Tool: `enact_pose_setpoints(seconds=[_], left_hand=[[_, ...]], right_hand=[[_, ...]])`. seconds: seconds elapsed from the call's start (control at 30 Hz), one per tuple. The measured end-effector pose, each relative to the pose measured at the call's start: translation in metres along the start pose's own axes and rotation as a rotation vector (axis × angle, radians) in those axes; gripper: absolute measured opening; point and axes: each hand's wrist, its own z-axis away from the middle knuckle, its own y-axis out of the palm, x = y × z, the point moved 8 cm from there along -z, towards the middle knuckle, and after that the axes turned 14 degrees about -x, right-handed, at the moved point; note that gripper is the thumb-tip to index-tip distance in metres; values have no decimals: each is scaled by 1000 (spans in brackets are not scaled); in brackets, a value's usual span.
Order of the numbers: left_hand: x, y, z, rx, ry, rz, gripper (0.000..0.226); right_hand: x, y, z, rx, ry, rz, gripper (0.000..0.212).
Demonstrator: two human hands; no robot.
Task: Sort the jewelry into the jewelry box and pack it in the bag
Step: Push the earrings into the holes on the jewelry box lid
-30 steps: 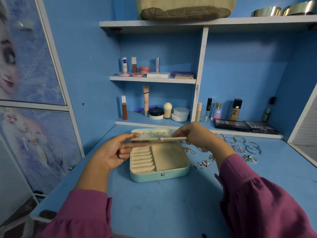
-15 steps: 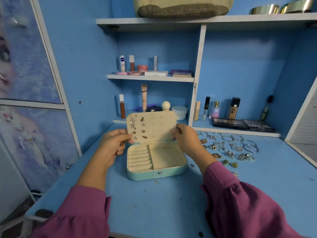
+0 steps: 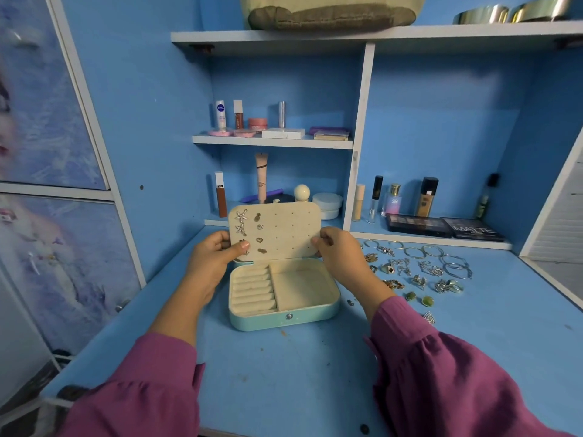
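A mint-green jewelry box (image 3: 285, 318) lies open in the middle of the blue table, with cream ring rolls on its left and a bare compartment on its right. Its cream earring panel (image 3: 284, 230) stands upright, carrying several stud earrings (image 3: 241, 220) on its left side. My left hand (image 3: 213, 258) grips the panel's left edge, thumb on its face. My right hand (image 3: 337, 250) grips the right edge. Loose jewelry (image 3: 419, 271), bangles, rings and chains, lies spread on the table to the right of the box. A beige bag (image 3: 331, 9) sits on the top shelf.
Cosmetics bottles (image 3: 394, 200) and eyeshadow palettes (image 3: 444, 228) stand on the low ledge behind the table. More makeup (image 3: 271, 127) fills the small middle shelf. Two metal bowls (image 3: 511, 12) sit on the top shelf at the right. A cabinet door (image 3: 53, 184) rises at the left.
The earring panel went from lying nearly flat over the box to standing upright, showing the earrings and the compartments. Both hands stayed on its edges.
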Motion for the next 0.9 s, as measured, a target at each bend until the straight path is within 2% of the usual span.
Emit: enact_pose_setpoints(seconds=[0.47,0.77,0.9], left_hand=[[-6,-4,2,-117,21,-9,9],[-7,5,7,-14,-14,73,20],[-9,7,8,23,-11,74,23]], right_hand=[[-2,0,-1,-13,10,-31,18],[-1,-1,0,-9,14,-24,20],[0,-2,1,-19,8,-35,30]])
